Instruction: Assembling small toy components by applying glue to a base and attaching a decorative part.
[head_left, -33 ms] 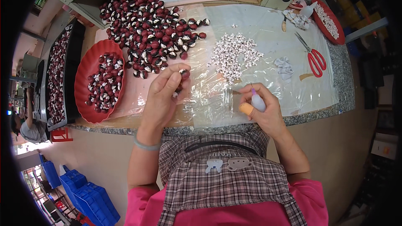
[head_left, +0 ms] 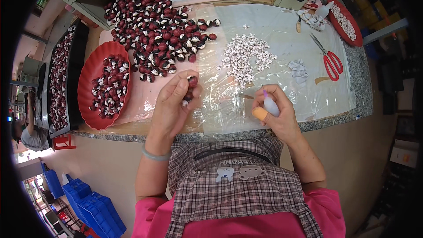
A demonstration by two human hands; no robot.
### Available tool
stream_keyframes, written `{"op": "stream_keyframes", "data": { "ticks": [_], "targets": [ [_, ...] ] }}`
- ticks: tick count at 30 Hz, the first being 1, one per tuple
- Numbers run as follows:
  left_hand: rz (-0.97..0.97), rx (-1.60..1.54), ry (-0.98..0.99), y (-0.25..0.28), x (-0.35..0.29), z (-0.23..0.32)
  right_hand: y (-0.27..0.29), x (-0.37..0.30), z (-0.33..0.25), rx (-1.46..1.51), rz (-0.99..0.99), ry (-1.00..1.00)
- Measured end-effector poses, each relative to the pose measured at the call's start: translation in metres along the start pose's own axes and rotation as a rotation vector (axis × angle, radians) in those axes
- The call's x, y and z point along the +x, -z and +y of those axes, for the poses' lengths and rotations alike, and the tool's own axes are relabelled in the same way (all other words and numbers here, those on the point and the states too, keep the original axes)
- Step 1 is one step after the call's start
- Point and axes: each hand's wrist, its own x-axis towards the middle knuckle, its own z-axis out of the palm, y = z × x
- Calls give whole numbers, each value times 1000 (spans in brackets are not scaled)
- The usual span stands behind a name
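Observation:
My left hand [head_left: 172,99] is closed, with small round pieces in dark red, black and white in its fingers. One red piece [head_left: 192,80] shows at the thumb and fingertips, and another sits lower in the fingers. In my right hand [head_left: 281,117] is a small white squeeze bottle [head_left: 271,106] with a purple neck and a thin tip pointing up. Orange tape wraps that hand's thumb. Ahead of the hands, small white pieces with dark specks [head_left: 246,57] lie in a loose heap. Many red, black and white round pieces [head_left: 163,39] are piled at the left.
A red scalloped tray [head_left: 83,92] of round pieces stands left, beside a black tray [head_left: 72,105]. Red-handled scissors [head_left: 333,66], a crumpled cloth [head_left: 298,71] and a red dish [head_left: 358,35] are on the right. A machine housing [head_left: 291,0] borders the back.
My right hand and the bottle have shifted slightly, its fingers drawn closer round the bottle. The red piece in my left hand has turned a little, showing more red.

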Motion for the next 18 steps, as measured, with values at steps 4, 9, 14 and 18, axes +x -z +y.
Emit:
{"op": "stream_keyframes", "data": {
  "ticks": [4,9,14,18],
  "targets": [
    [-19,-229,116,-8,-18,-17,6,1,-1,203,-12,-41],
    [-32,-225,226,-16,-27,-20,9,1,2,167,24,112],
    [-22,-72,146,-25,-29,-26,9,-1,3,204,86,161],
    [-21,-4,125,-28,-30,-29,1,-2,-8,289,167,202]
  ]
}}
